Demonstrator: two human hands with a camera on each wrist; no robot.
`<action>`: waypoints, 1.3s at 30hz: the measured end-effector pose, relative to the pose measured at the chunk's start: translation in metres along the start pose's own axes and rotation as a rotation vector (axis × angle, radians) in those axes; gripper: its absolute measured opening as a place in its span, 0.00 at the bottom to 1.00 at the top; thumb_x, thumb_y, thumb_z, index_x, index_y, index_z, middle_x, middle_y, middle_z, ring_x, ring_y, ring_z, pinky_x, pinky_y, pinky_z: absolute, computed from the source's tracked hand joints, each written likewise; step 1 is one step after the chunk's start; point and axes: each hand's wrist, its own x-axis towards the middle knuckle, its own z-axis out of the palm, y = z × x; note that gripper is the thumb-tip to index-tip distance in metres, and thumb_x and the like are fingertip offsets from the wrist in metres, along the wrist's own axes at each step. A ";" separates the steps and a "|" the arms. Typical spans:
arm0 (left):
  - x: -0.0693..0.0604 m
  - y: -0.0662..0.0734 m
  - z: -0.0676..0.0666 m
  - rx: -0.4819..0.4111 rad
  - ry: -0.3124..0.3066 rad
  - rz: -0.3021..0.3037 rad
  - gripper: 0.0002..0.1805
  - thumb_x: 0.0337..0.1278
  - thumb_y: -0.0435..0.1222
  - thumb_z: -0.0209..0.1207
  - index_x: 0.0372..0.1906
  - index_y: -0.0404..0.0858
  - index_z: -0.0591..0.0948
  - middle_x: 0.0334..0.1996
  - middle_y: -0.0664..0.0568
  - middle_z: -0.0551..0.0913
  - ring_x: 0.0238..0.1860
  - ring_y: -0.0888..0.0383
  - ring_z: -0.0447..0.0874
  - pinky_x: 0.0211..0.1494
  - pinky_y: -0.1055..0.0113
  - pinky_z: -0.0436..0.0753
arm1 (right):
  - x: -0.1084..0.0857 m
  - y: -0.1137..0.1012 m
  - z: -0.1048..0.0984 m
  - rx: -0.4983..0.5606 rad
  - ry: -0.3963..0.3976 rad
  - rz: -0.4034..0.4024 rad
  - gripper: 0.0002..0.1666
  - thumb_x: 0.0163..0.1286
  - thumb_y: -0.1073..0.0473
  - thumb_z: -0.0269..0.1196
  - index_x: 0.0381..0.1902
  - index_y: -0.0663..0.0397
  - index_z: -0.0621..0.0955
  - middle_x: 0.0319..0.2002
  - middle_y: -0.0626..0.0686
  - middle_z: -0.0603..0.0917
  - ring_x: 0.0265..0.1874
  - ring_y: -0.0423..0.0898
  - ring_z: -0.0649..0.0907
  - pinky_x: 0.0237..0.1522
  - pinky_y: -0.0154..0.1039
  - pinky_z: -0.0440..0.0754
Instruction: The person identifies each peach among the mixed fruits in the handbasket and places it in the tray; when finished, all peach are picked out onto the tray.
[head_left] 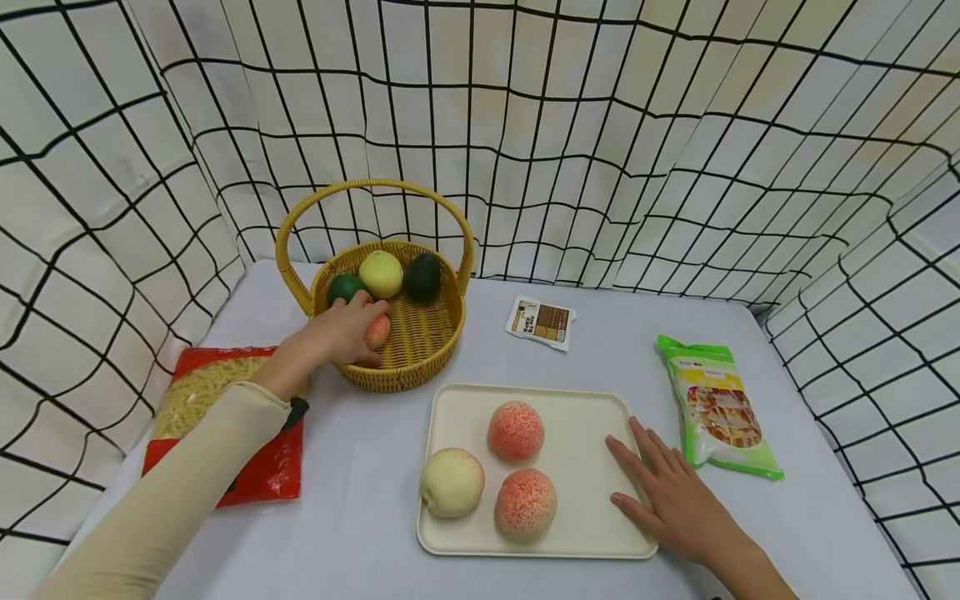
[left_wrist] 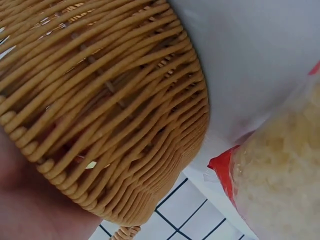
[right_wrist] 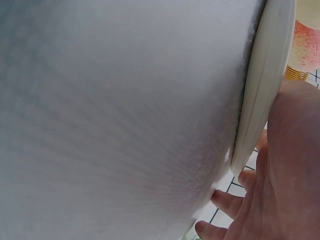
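A yellow wicker basket [head_left: 396,382] with a tall handle stands at the back left. My left hand [head_left: 347,329] reaches over its near left rim and has its fingers around an orange-pink peach [head_left: 378,332], partly hidden by the hand. Beside it in the basket lie a green fruit [head_left: 346,287], a pale yellow-green fruit [head_left: 381,275] and a dark green avocado [head_left: 422,277]. On the right end of the cream tray [head_left: 585,533] my right hand [head_left: 671,492] rests with fingers spread. The tray carries two speckled pink peaches [head_left: 516,431] and a pale yellow apple-like fruit [head_left: 453,482].
A red bag of pasta [head_left: 273,467] lies under my left forearm. Behind the tray is a small white and brown packet [head_left: 541,323]. A green food packet [head_left: 723,408] lies to the right. Black-gridded white cloth walls [head_left: 525,150] enclose the table.
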 end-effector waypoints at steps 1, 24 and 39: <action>0.001 0.000 0.000 0.010 0.000 0.004 0.45 0.55 0.44 0.78 0.75 0.39 0.70 0.71 0.28 0.66 0.64 0.23 0.71 0.58 0.31 0.83 | 0.000 0.000 0.000 -0.001 0.001 0.000 0.43 0.77 0.33 0.61 0.84 0.32 0.64 0.86 0.58 0.57 0.80 0.68 0.68 0.70 0.73 0.72; 0.007 -0.006 0.005 -0.170 0.175 0.147 0.30 0.62 0.39 0.70 0.68 0.40 0.77 0.66 0.33 0.72 0.58 0.33 0.82 0.59 0.36 0.82 | 0.000 -0.001 -0.002 0.002 -0.012 0.004 0.42 0.78 0.34 0.60 0.84 0.33 0.63 0.87 0.59 0.56 0.80 0.68 0.67 0.71 0.74 0.71; -0.015 0.047 -0.015 -0.260 0.308 0.257 0.32 0.65 0.38 0.71 0.71 0.43 0.74 0.69 0.41 0.70 0.66 0.43 0.76 0.70 0.41 0.81 | -0.001 -0.001 -0.004 0.002 -0.014 0.007 0.43 0.77 0.33 0.61 0.84 0.33 0.64 0.86 0.59 0.57 0.80 0.68 0.67 0.71 0.73 0.71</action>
